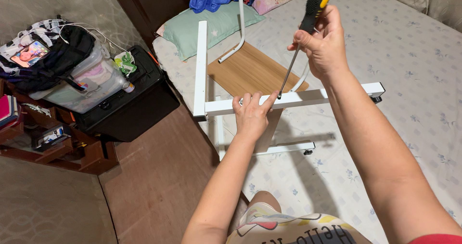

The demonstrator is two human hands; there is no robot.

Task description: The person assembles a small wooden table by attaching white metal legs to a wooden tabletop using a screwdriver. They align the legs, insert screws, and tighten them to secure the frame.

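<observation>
**A:** On the bed's edge, what are the two hands doing?

**B:** The right hand (323,44) has its grip closed around a screwdriver (308,25) with a yellow and black handle, shaft angled down so the tip meets the white metal frame (293,98). The left hand (251,114) is wrapped over that same white bar just beside the tip, fingers curled on top, steadying it.

**A:** And where does the frame sit?

**B:** It lies tipped on the mattress (399,56), partly overhanging the floor. A wooden panel (248,70) is already joined between the white bars, and a curved white tube (239,32) rises towards the green pillow (211,27).

**A:** How far along does it look?

**B:** I'd judge it well on: bars, panel and lower rail with casters are together. The joint under the tip appears to be the one in hand; whether other screws remain I cannot tell.

**A:** Anything else around?

**B:** A black case (130,99) and a clear storage box (86,87) stand on the floor, well apart.
</observation>
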